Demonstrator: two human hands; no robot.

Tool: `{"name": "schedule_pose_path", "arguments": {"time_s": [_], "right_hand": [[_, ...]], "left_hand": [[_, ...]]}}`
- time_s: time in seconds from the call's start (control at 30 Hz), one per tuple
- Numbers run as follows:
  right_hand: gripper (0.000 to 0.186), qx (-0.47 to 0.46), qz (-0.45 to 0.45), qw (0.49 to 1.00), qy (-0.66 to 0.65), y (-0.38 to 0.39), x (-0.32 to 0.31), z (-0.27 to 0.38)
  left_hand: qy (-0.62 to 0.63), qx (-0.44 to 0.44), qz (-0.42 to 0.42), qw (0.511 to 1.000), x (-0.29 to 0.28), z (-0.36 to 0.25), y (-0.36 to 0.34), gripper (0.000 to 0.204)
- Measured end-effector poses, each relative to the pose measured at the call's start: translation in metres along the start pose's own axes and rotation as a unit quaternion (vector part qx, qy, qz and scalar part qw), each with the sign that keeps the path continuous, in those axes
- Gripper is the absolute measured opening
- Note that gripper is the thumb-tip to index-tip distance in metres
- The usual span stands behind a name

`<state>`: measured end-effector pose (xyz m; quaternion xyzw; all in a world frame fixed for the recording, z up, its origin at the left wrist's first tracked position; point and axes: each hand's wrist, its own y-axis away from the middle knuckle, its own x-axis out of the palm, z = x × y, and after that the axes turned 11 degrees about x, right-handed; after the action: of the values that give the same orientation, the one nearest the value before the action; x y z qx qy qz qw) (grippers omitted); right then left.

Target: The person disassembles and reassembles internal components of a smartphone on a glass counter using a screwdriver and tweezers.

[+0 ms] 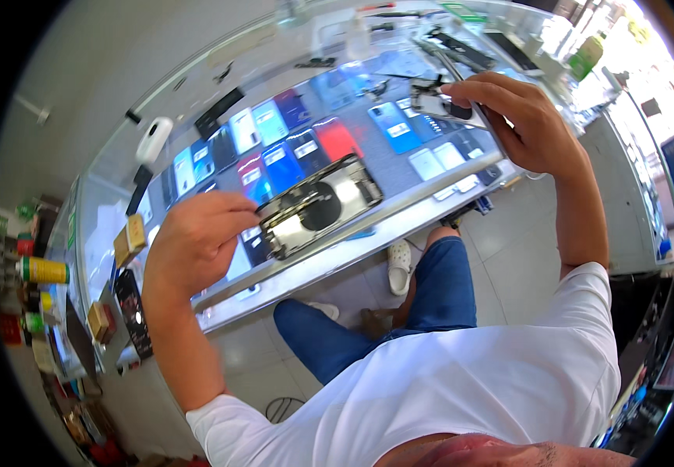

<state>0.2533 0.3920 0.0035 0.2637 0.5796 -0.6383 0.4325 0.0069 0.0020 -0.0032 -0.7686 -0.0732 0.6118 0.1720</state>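
My left hand [197, 237] pinches the left end of an opened phone housing [344, 187], silver with a dark round pad in its middle, held over the front edge of a glass display counter [391, 194]. My right hand [531, 124] grips a slim metal tool [450, 66] near the back right of the counter, above a partly dismantled phone part [434, 101]. Whether that hand also touches the part is hard to tell. Rows of coloured phones [282, 163] lie beneath the glass.
Small boxes [128, 241], a white device [154, 140] and loose dark parts [220, 109] sit at the left and back. A yellow canister [45, 271] stands at far left, a green bottle [586, 56] at back right. My legs [450, 288] are below the counter's front edge.
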Motion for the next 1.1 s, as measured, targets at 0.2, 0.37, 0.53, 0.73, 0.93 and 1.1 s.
{"name": "schedule_pose_path", "arguments": {"time_s": [0.2, 0.37, 0.53, 0.73, 0.93, 1.1], "right_hand": [[0.049, 0.209, -0.002, 0.969, -0.131, 0.073, -0.071, -0.041], [0.025, 0.327, -0.033, 0.945, 0.005, 0.096, -0.078, -0.063], [0.047, 0.276, -0.015, 0.944, 0.18, 0.08, -0.067, -0.104], [0.041, 0.328, 0.059, 0.912, 0.237, 0.084, -0.056, -0.14], [0.03, 0.332, 0.094, 0.911, 0.227, 0.061, -0.053, -0.118], [0.025, 0.289, 0.009, 0.927, 0.238, 0.043, -0.052, -0.121]], "left_hand": [[0.013, -0.021, -0.002, 1.0, -0.002, -0.01, -0.01, 0.027], [0.021, -0.023, -0.005, 1.0, 0.0, -0.01, -0.011, 0.028], [0.02, -0.028, -0.008, 0.999, -0.001, -0.009, -0.006, 0.027], [0.006, 0.013, -0.005, 1.0, 0.0, 0.001, -0.002, 0.028], [0.007, 0.004, -0.007, 1.0, 0.003, 0.001, 0.007, 0.029], [0.007, 0.003, -0.005, 1.0, 0.003, 0.0, 0.004, 0.03]]}}
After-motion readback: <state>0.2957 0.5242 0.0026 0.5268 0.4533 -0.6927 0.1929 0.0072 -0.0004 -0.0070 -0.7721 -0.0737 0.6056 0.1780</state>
